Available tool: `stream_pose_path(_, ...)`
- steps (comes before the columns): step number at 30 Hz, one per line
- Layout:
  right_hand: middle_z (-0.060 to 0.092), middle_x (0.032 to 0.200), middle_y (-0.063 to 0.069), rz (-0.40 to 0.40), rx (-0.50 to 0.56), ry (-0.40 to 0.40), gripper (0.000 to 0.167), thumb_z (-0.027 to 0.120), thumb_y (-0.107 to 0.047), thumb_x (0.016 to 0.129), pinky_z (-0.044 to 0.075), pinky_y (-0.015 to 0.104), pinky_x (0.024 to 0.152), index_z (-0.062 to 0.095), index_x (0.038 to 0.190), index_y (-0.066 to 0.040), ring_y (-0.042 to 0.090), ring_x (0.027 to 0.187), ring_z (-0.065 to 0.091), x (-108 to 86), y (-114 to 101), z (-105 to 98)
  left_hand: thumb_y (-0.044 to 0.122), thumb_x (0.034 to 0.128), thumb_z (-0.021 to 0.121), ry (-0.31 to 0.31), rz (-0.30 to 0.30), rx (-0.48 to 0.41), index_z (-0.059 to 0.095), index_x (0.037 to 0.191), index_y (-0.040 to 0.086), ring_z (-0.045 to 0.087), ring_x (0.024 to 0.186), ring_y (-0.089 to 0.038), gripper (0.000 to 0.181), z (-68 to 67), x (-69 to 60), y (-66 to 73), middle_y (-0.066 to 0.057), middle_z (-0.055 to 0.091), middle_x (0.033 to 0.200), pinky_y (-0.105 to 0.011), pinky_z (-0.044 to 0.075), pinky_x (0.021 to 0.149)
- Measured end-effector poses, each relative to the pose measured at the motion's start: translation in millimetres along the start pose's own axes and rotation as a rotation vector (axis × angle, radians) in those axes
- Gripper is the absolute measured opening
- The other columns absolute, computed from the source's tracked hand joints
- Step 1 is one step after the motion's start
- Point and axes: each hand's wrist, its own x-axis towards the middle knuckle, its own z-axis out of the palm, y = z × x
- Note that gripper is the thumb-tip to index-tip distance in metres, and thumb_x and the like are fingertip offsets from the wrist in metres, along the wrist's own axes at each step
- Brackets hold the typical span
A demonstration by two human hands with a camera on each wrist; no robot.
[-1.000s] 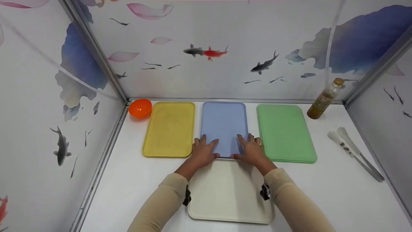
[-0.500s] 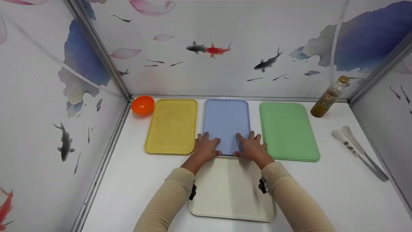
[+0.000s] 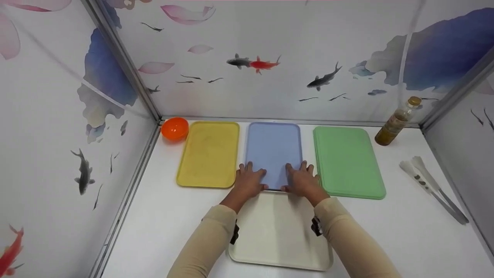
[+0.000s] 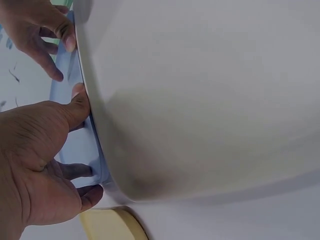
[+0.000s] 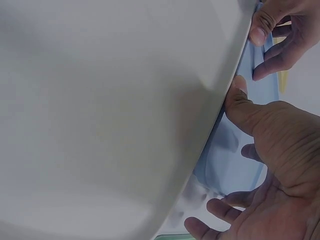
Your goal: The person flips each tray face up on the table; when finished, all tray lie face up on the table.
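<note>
In the head view a light blue tray lies between the yellow tray and the green tray. My left hand rests on its near left corner, fingers spread, the thumb at the near edge. At the near right corner my right hand touches it in much the same way. Both wrist views show the thumbs against the blue tray's near rim, right beside the edge of a larger cream tray. Several right-hand fingers extend past the blue tray's side in the right wrist view.
An orange bowl stands at the back left corner. A capped bottle of brownish liquid is at the back right, with white-and-grey tongs lying nearer. Patterned walls enclose the white table on the left, back and right.
Both hands stay on the near corners of the blue tray, with hardly any movement. The head view has shifted slightly, so everything appears a little farther right.
</note>
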Motion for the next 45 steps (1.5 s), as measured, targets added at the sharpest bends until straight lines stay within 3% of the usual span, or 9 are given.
stream_pose_path(8,0.023,0.169,0.051,0.001,-0.009,0.003,0.097,0.082,-0.051,0.099,0.042,0.084,0.111,0.036,0.171,-0.006,0.068,0.150,0.032,0.7,7.0,5.8,0.046,0.1038,0.077,-0.002,-0.005,-0.005,0.064,0.156,0.024,0.039,0.152,-0.048,0.058,4.3,-0.3,2.0,-0.026,0.043,0.170,-0.059,0.041,0.122)
stream_pose_path(16,0.031,0.169,0.046,-0.023,-0.018,0.072,0.106,0.083,-0.059,0.095,0.042,0.083,0.111,0.035,0.172,-0.004,0.068,0.150,0.034,3.0,11.7,5.0,0.041,0.1053,0.076,-0.011,-0.017,-0.057,0.062,0.158,0.022,0.035,0.153,-0.052,0.057,-3.2,-0.5,0.9,-0.028,0.038,0.173,-0.063,0.038,0.122)
stream_pose_path(24,0.034,0.174,0.036,-0.057,0.035,0.141,0.108,0.075,-0.070,0.096,0.036,0.086,0.112,0.036,0.172,-0.004,0.062,0.153,0.033,-7.5,37.0,1.7,0.040,0.1047,0.076,-0.084,-0.069,-0.109,0.059,0.159,0.023,0.029,0.156,-0.056,0.060,-5.2,4.8,7.6,-0.028,0.031,0.176,-0.069,0.028,0.126)
stream_pose_path(28,0.035,0.174,0.033,-0.088,0.063,0.197,0.102,0.070,-0.069,0.100,0.037,0.085,0.113,0.037,0.171,-0.005,0.060,0.154,0.034,-14.4,54.4,-3.8,0.048,0.1055,0.072,-0.085,-0.102,-0.064,0.058,0.161,0.021,0.027,0.159,-0.053,0.063,-3.5,7.8,13.2,-0.028,0.029,0.176,-0.072,0.029,0.126)
stream_pose_path(32,0.037,0.172,0.035,-0.087,0.067,0.267,0.096,0.067,-0.065,0.103,0.040,0.084,0.110,0.039,0.170,-0.003,0.062,0.152,0.037,-22.6,79.9,-9.8,0.054,0.1069,0.068,0.009,-0.075,-0.045,0.053,0.164,0.017,0.028,0.162,-0.050,0.069,-4.2,8.7,36.1,-0.028,0.029,0.176,-0.070,0.031,0.127)
stream_pose_path(37,0.036,0.169,0.039,-0.025,0.077,0.324,0.091,0.067,-0.059,0.106,0.040,0.087,0.107,0.040,0.168,0.000,0.068,0.148,0.038,-35.6,119.2,-16.2,0.047,0.1103,0.066,0.150,0.093,-0.151,0.048,0.167,0.013,0.036,0.159,-0.047,0.068,-3.3,11.8,83.5,-0.027,0.037,0.172,-0.063,0.035,0.128)
stream_pose_path(41,0.033,0.168,0.043,0.040,0.096,0.321,0.090,0.067,-0.057,0.106,0.038,0.090,0.106,0.038,0.168,0.002,0.072,0.146,0.036,-46.3,149.0,-18.5,0.045,0.1134,0.060,0.134,0.211,-0.228,0.046,0.168,0.013,0.040,0.155,-0.045,0.065,3.8,16.3,115.9,-0.027,0.041,0.170,-0.059,0.038,0.128)
stream_pose_path(45,0.030,0.164,0.048,0.102,0.110,0.296,0.091,0.066,-0.057,0.107,0.036,0.092,0.104,0.036,0.167,0.005,0.076,0.143,0.034,-57.2,174.8,-16.9,0.047,0.1146,0.054,0.084,0.264,-0.294,0.045,0.168,0.014,0.043,0.151,-0.043,0.064,17.8,20.8,135.5,-0.028,0.046,0.167,-0.055,0.042,0.124)
